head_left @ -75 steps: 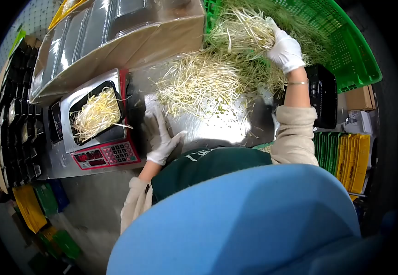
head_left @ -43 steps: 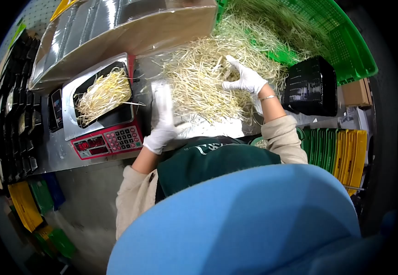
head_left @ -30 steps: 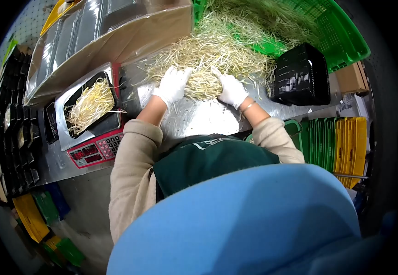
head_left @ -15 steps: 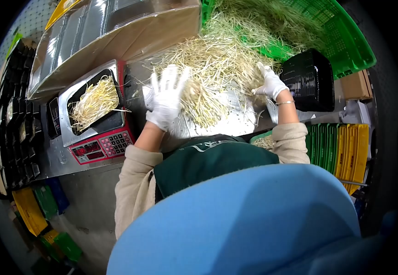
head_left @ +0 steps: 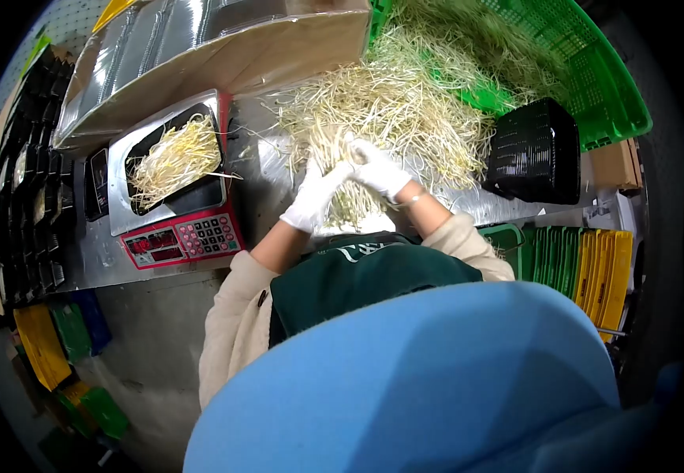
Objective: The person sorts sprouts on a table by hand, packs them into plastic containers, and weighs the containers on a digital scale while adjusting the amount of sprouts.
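Observation:
A wide pile of pale bean sprouts spreads over the metal table and up to a green crate. At its near edge, my left hand, in a white glove, is closed around a bunch of sprouts. My right hand, also gloved, meets it from the other side, its fingers curled against the same bunch. Loose sprouts lie below both hands, close to the apron. To the left, a black tray heaped with sprouts rests on a red and silver scale.
A box of clear plastic lids stands behind the scale. Stacked black trays sit at the right, beside the green crate. More black trays are piled at the far left. Green and yellow crates stand at the lower right.
Both hands, spread apart with open fingers half a second ago, have come together and closed on a bunch of sprouts. The whole view has shifted slightly.

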`<state>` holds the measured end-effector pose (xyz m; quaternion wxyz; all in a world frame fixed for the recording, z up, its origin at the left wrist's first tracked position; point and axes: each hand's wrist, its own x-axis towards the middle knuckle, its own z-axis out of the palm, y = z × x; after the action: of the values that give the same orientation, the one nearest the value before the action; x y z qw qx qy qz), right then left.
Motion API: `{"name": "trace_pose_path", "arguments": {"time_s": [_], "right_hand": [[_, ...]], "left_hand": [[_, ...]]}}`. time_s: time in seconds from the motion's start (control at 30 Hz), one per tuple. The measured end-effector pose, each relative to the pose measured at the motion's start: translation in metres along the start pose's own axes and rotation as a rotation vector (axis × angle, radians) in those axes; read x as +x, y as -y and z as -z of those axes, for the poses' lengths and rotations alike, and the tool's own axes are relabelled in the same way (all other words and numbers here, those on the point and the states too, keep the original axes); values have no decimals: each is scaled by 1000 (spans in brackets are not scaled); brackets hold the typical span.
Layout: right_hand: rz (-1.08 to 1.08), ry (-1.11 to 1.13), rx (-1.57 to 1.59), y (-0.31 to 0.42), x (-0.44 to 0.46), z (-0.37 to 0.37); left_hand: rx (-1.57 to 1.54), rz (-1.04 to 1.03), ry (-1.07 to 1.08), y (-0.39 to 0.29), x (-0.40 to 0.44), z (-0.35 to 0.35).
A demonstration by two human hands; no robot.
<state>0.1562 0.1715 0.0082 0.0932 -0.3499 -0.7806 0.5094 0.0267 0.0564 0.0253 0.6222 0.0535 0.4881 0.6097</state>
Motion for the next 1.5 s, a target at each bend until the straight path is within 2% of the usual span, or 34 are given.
{"name": "trace_pose_path", "arguments": {"time_s": [0.03, 0.07, 0.13, 0.2, 0.27, 0.33, 0.4, 0.47, 0.53, 0.6, 0.67, 0.73, 0.8, 0.87, 0.9, 0.93, 0.97, 1.1, 1.13, 1.17, 1.2, 1.27, 1.3, 1.33, 1.37, 1.4, 1.47, 1.5], "right_hand": [[42, -35, 286, 0, -1, 5], [-36, 10, 509, 37, -16, 28], [-128, 29, 670, 55, -26, 56], [-240, 22, 568, 13, -10, 65], [-275, -72, 381, -15, -8, 69], [-201, -55, 468, -33, -8, 75], [-204, -99, 530, -45, -10, 82], [-146, -120, 588, -42, -13, 90], [-156, -138, 559, -33, -17, 96], [-94, -200, 542, -36, -20, 101], [-51, -227, 520, -51, -17, 108], [-316, -238, 511, -47, -18, 112], [-280, -303, 445, -39, -20, 111], [-246, -245, 431, -33, -19, 111], [-228, -264, 472, -33, -20, 109], [-229, -265, 473, -34, -20, 108], [-260, -281, 449, -37, -20, 106], [-342, -279, 476, -61, -20, 101], [-343, -281, 476, -46, -20, 98], [-332, -163, 81, -29, -16, 91], [-312, -42, -313, -12, -13, 77], [-290, -57, -242, 14, -8, 37], [-175, -67, -84, 7, -4, 23], [-54, -76, 71, -5, 1, 10], [87, -150, 367, -9, 2, 4], [142, -103, 654, -10, 5, 11], [-27, -124, 484, 24, -14, 50], [-58, -54, 517, 10, -8, 62]], "left_hand": [[62, -170, 130, -4, -9, -1], [127, -334, 261, -9, -18, -2], [235, -146, 193, -26, -23, 5], [105, -102, 266, -20, 4, 34], [311, -54, 171, -28, -3, 40], [257, -150, -5, -23, -9, 47], [207, -99, 12, -25, -13, 60], [45, -96, 55, -13, 1, 90], [91, -122, 33, -13, -8, 87], [89, -92, -89, -8, -9, 96], [111, -82, -97, -10, -10, 103], [154, -71, -130, -15, -14, 104], [94, -98, -157, -13, -6, 109], [122, -79, -29, -5, 6, 132], [123, -78, -30, -7, 3, 126], [116, -70, -116, -9, -2, 118], [109, -62, -202, -11, -5, 113], [97, -79, -184, 1, 9, 129], [108, -134, -119, 3, 13, 125], [120, -188, -54, 5, 19, 121], [186, -130, 62, 4, 31, 109], [205, -68, 189, 2, 41, 65], [162, -66, 200, -2, 35, 31], [198, -127, 95, -6, 21, 3], [236, -238, 170, -7, 20, 3], [278, -341, 244, -8, 20, 6], [209, -225, 219, -21, 15, 23], [266, -220, 263, -30, 18, 32]]}}
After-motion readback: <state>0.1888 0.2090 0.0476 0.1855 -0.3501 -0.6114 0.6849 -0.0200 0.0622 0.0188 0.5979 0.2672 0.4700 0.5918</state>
